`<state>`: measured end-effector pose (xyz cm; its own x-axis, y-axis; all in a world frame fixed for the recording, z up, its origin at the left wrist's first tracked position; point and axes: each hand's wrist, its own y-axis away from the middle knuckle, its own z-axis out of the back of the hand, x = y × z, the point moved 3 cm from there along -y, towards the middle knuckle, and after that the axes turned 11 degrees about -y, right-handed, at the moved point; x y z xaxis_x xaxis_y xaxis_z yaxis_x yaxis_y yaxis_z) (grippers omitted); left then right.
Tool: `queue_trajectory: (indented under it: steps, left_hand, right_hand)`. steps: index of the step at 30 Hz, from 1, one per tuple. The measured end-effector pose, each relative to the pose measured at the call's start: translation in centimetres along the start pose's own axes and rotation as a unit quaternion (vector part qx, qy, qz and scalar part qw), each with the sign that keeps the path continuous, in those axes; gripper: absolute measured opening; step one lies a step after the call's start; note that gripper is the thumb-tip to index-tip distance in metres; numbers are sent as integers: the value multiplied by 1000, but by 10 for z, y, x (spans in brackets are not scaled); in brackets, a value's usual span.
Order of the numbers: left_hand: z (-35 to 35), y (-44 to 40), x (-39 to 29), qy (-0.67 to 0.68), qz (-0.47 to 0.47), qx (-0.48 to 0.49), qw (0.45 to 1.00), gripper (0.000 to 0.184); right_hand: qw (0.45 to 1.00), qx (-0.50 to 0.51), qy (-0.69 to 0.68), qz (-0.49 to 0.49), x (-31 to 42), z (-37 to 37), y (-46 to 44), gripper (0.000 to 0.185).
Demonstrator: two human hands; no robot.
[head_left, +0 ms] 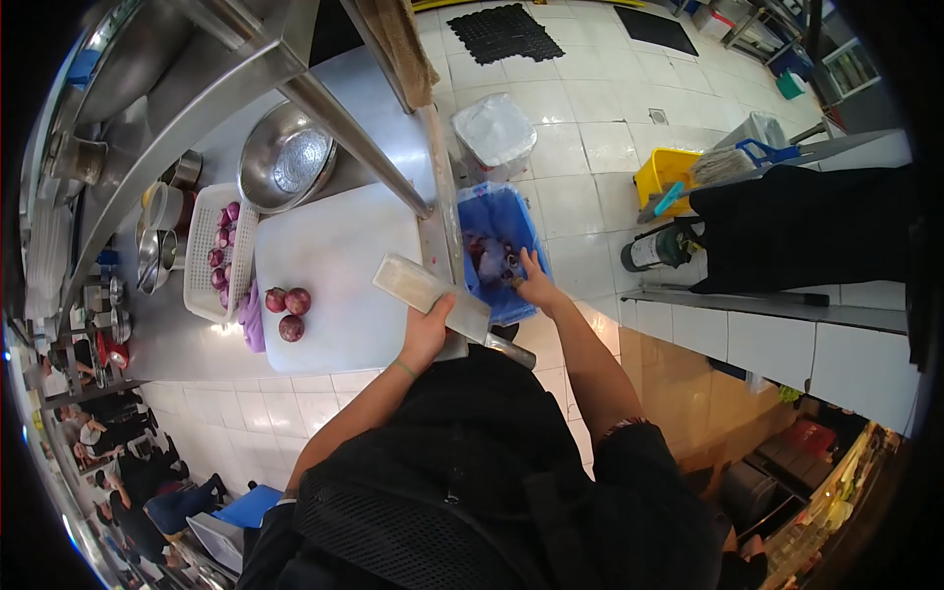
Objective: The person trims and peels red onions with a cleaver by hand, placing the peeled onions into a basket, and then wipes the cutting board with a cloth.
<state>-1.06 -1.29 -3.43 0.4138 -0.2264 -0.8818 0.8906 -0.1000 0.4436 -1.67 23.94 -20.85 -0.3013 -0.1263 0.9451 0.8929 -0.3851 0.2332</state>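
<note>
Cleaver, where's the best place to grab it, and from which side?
Grip the cleaver by its handle, probably best from the right with your right hand: the narrow handle points to your right, while your left hand holds the broad blade.
</note>
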Motion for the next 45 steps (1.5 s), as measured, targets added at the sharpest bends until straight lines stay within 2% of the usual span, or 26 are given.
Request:
queue_trajectory:
  steps: [2, 3, 5, 7, 10, 11, 13, 14, 15, 17, 18, 19, 21, 27, 30, 31, 32, 33, 35, 37, 38, 39, 40, 41, 43, 45]
  left_hand:
    - [2, -3, -6, 5, -6, -7, 1000, 33]
    - [2, 0, -12, 14, 5, -10, 1000, 32]
    - [3, 0, -9, 30, 16, -20, 999, 32]
    - [-4, -14, 5, 23, 14, -24, 999, 34]
    - [-26, -24, -5, 16, 50, 13, 999, 30]
    - [-28, -25, -18, 25, 45, 11, 999, 30]
    - [-35, -17, -56, -110, 62, 169, 978, 34]
    - [-34, -12, -65, -108, 59, 167, 978, 34]
    - [-32, -6, -74, -138, 5, 174, 975, 34]
    - [-25, -2, -75, -168, -55, 190, 966, 35]
    - [-14, -3, -71, -128, -118, 177, 969, 32]
    - [-1, -4, -65, -85, -179, 161, 967, 31]
    - [41, -29, -42, 0, -108, 199, 974, 33]
    - [194, -7, -84, 11, -119, -70, 990, 30]
    - [258, -14, -60, -27, -100, -112, 988, 30]
    - [268, -10, -63, -26, -96, -120, 988, 30]
    - [286, -2, -69, -71, -136, -170, 973, 28]
    - [308, 6, -74, -123, -173, -225, 951, 26]
    - [359, 11, -67, -115, -232, -413, 873, 21]
    - [399, 28, -51, -153, -197, -486, 838, 24]
    - [407, 39, -43, -156, -189, -482, 841, 24]
    - [405, 46, -36, -301, -103, -400, 859, 27]
    - [399, 48, -30, -436, -21, -305, 847, 31]
    - [393, 49, -18, -434, -25, -300, 849, 31]
    - [385, 51, 4, -344, -163, -365, 850, 39]
    - [382, 49, 12, -318, -170, -371, 856, 40]
  right_hand:
    - [985, 35, 54, 162, 0, 8, 1, 58]
    - [984, 40, 55, 166, 22, 17, 10, 58]
    - [992, 103, 62, 32, 95, 42, 43, 73]
    - [975, 206, 12, 81, 113, 38, 80, 80]
    - [968, 183, 120, 126, 188, 28, 141, 69]
    - [965, 185, 126, 133, 189, 28, 144, 69]
    - [985, 131, 104, 39, 177, 29, 143, 65]
    - [984, 123, 83, 96, 167, 32, 145, 61]
    - [985, 121, 82, 95, 166, 37, 148, 61]
    - [989, 144, 34, 29, 162, 44, 152, 54]
    - [980, 164, 22, -112, 187, 48, 159, 45]
    - [980, 159, 27, -113, 193, 48, 166, 45]
    - [968, 194, -57, -147, 199, 43, 180, 38]
    - [953, 237, -60, -178, 200, -5, 205, 34]
    - [986, 96, -15, -132, 199, -9, 205, 37]
    - [993, 6, 113, -26, 203, -6, 204, 45]
    - [985, -88, 109, -103, 201, -1, 204, 46]
    - [973, -119, 171, -101, 192, 9, 197, 47]
    - [994, -83, -13, -74, 218, 12, 192, 45]
    - [995, -52, -68, -59, 227, 3, 194, 39]
    - [992, -34, -93, -78, 233, -1, 198, 34]
    - [988, -23, -117, -93, 236, 1, 203, 28]
    - [986, 1, -114, -118, 231, 2, 207, 28]
    - [987, -6, -113, -117, 231, 2, 211, 28]
    - [987, 46, -65, -137, 232, -15, 219, 34]
    - [992, 14, -40, -121, 230, -26, 229, 43]
